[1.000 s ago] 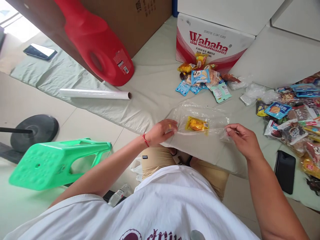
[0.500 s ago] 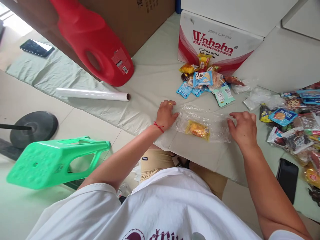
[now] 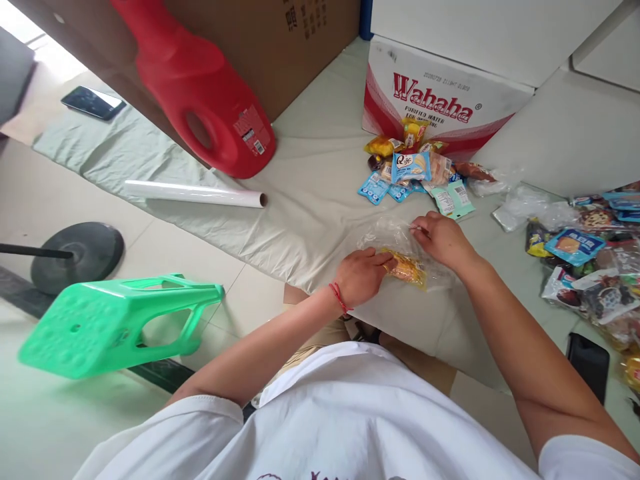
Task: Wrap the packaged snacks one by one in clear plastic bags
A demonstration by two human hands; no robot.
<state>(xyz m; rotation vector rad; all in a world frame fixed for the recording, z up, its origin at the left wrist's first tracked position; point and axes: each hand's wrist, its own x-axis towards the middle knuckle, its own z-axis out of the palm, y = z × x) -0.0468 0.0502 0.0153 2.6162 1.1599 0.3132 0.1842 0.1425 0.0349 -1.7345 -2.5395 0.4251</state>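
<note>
A yellow-orange packaged snack [image 3: 409,269] lies on a clear plastic bag [image 3: 383,232] spread on the cloth-covered table. My left hand [image 3: 364,275], with a red string at the wrist, rests its stretched fingers on the snack's left end and on the plastic. Above the snack's right part, my right hand [image 3: 443,241] is closed, thumb and fingers pinching the upper edge of the clear plastic.
Behind are a snack pile [image 3: 411,168] and a Wahaha box [image 3: 440,100]. More snacks [image 3: 595,260] and a black phone [image 3: 589,365] lie right. Left are a white roll [image 3: 195,194], red jug [image 3: 215,100], another phone [image 3: 93,103] and green stool [image 3: 95,327].
My left hand has moved right and down onto the snack. My right hand has moved left and up and closed on the plastic. The view has shifted slightly.
</note>
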